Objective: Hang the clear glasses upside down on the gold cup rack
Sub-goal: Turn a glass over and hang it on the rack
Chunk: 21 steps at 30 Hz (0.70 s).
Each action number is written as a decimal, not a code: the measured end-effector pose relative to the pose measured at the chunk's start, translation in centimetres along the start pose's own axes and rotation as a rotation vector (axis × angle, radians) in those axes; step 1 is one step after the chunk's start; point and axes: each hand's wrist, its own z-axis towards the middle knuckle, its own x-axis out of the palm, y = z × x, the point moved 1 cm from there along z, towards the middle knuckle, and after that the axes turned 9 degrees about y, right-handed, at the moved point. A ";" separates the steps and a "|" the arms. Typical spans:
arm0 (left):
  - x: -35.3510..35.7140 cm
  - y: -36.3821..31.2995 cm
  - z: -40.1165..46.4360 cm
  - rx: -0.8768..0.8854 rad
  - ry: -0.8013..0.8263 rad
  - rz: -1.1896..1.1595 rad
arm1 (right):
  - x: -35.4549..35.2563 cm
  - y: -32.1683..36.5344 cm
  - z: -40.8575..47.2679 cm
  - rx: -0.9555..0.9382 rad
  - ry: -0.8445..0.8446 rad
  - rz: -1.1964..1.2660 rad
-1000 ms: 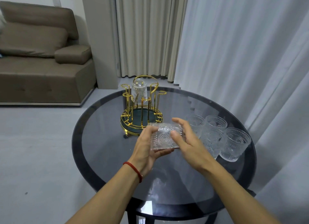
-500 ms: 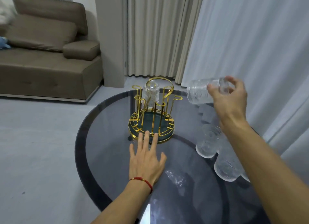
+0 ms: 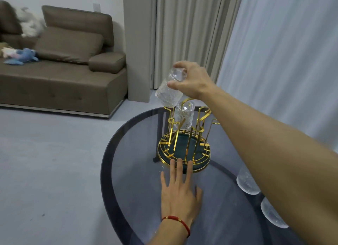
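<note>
The gold cup rack (image 3: 184,144) with a dark green base stands on the round dark glass table (image 3: 131,171). One clear glass (image 3: 183,114) hangs upside down on a far prong. My right hand (image 3: 192,80) grips a second clear patterned glass (image 3: 169,90) by its base, tilted mouth-down just above the rack's left prong. My left hand (image 3: 180,195) lies flat on the table with fingers spread, fingertips touching the rack's near base rim. Two more clear glasses (image 3: 247,182) (image 3: 272,215) stand at the right, partly hidden by my right forearm.
A brown sofa (image 3: 60,76) with soft toys stands at the back left across grey floor. Beige and white curtains (image 3: 274,52) hang behind and right of the table.
My right hand has carried the glass leftward from the right side to above the rack and turned it mouth-down. My left hand stays flat by the rack base.
</note>
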 end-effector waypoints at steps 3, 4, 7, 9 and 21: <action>0.1 0.0 0.0 0.006 -0.013 -0.009 | 1.3 -0.2 0.7 0.014 0.052 -0.002; 0.1 0.0 0.0 0.009 -0.022 -0.011 | 1.6 -0.3 1.0 0.021 0.065 -0.008; 0.2 0.1 0.0 0.015 -0.049 -0.016 | 2.3 -0.8 1.7 0.046 0.107 -0.041; 0.2 0.1 0.0 0.016 -0.041 -0.013 | 3.0 -1.1 2.0 0.065 0.140 -0.066; -0.1 0.0 0.0 0.007 -0.005 -0.010 | 6.8 -2.9 2.8 0.010 0.374 -0.718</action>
